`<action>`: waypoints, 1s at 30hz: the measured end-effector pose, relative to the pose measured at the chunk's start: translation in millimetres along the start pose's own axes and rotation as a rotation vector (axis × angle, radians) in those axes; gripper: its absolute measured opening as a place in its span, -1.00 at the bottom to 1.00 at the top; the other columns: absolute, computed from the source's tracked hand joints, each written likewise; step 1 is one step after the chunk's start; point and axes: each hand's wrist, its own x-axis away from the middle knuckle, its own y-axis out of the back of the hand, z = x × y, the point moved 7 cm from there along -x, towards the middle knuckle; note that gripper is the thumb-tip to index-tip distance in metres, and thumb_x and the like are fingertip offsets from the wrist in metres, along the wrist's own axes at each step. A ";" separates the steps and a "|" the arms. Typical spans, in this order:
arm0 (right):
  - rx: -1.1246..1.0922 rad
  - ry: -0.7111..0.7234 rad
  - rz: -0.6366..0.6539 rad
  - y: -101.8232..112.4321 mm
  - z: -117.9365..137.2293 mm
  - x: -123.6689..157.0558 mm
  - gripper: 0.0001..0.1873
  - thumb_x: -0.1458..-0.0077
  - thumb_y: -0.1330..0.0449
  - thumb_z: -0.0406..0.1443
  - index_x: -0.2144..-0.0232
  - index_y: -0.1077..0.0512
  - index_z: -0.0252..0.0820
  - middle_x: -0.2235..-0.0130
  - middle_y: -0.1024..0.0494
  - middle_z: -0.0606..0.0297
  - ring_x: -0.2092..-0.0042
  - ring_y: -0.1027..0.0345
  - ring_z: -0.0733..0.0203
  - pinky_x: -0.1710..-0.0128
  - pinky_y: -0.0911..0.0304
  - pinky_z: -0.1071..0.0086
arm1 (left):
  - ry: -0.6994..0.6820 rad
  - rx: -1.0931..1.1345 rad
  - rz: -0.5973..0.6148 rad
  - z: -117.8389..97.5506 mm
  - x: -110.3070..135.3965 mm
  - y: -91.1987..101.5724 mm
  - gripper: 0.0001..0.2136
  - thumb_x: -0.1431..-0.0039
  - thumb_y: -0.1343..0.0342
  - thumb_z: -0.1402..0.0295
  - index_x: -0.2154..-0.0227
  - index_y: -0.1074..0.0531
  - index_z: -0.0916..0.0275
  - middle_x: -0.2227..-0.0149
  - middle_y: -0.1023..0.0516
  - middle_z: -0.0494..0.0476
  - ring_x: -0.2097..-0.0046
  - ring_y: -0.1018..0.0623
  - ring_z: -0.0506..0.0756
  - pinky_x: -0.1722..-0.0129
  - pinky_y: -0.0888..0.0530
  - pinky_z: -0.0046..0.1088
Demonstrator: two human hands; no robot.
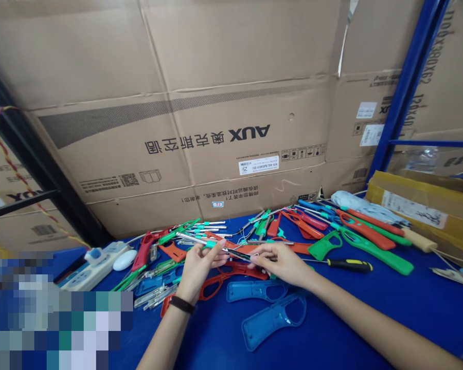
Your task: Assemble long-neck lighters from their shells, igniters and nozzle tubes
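Observation:
My left hand is closed around a slim metal lighter tube with a green collar, which points up to the left. My right hand pinches the near end of a slender dark and silver piece that spans the gap between both hands. Thin white wires show by the right fingertips, and their exact grip is partly hidden. Beneath the hands lie a red handle shell and a blue handle shell. Closer to me rests another blue handle shell, hollow side up.
A yellow-and-black screwdriver lies right of my right hand. Several lighters, including a green one, are at the right. Metal tubes and clear parts lie left. A white power strip stands far left, cardboard behind.

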 end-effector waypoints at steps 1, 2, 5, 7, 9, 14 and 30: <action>-0.011 -0.020 0.014 -1.1 -2.0 0.1 -0.57 -0.04 -0.16 0.00 0.34 -0.46 -0.29 0.31 -0.63 0.06 0.51 -0.32 0.28 0.50 -0.18 0.40 | 0.001 0.000 0.010 0.9 -0.7 -0.4 -0.63 0.20 -0.40 0.23 0.41 -0.39 0.32 0.59 -0.59 0.07 0.49 -0.64 0.08 0.48 -0.59 -0.56; -0.022 -0.037 0.022 -1.8 -4.1 0.0 -0.56 -0.03 -0.16 0.02 0.35 -0.46 -0.29 0.31 -0.63 0.05 0.54 -0.28 0.31 0.52 -0.16 0.41 | 0.002 0.000 0.021 1.6 -1.4 -0.9 -0.61 0.23 -0.41 0.23 0.40 -0.39 0.32 0.59 -0.59 0.06 0.49 -0.64 0.09 0.48 -0.59 -0.54; -0.041 -0.055 0.023 -2.6 -9.6 -1.4 -0.51 0.01 -0.16 0.06 0.36 -0.45 -0.29 0.32 -0.63 0.04 0.56 -0.23 0.33 0.52 -0.15 0.41 | 0.000 0.003 0.047 2.3 -2.3 -2.3 -0.58 0.28 -0.42 0.20 0.40 -0.40 0.31 0.59 -0.59 0.04 0.48 -0.64 0.10 0.44 -0.60 -0.51; -0.044 -0.052 0.008 -2.5 -11.6 -2.3 -0.50 0.01 -0.16 0.07 0.34 -0.45 -0.29 0.30 -0.63 0.05 0.56 -0.25 0.32 0.51 -0.17 0.40 | -0.006 0.005 0.058 1.5 -2.2 -2.9 -0.58 0.28 -0.42 0.18 0.41 -0.40 0.31 0.58 -0.60 0.05 0.46 -0.65 0.10 0.42 -0.60 -0.51; -0.019 -0.032 -0.027 -1.5 -10.0 -1.8 -0.52 -0.02 -0.15 0.05 0.32 -0.45 -0.28 0.31 -0.63 0.07 0.53 -0.32 0.27 0.49 -0.22 0.38 | -0.013 0.006 0.065 0.5 -2.2 -3.3 -0.58 0.28 -0.42 0.17 0.41 -0.41 0.32 0.57 -0.60 0.06 0.45 -0.65 0.11 0.42 -0.60 -0.51; 0.161 0.075 -0.167 2.3 9.4 6.3 -0.69 -0.14 -0.10 -0.11 0.35 -0.47 -0.22 0.34 -0.62 0.18 0.34 -0.47 0.13 0.36 -0.30 0.34 | -0.025 0.001 0.080 -0.8 -2.9 -4.7 -0.61 0.29 -0.42 0.17 0.47 -0.43 0.32 0.61 -0.58 0.06 0.43 -0.65 0.16 0.40 -0.60 -0.47; 0.132 0.113 -0.206 -0.6 18.7 9.1 -0.73 -0.15 -0.09 -0.13 0.35 -0.43 -0.21 0.45 -0.55 0.27 0.43 -0.43 0.21 0.45 -0.26 0.41 | -0.112 0.038 0.051 -13.5 5.1 -4.6 -0.64 0.20 -0.38 0.17 0.41 -0.47 0.34 0.47 -0.64 0.08 0.37 -0.65 0.11 0.29 -0.58 -0.47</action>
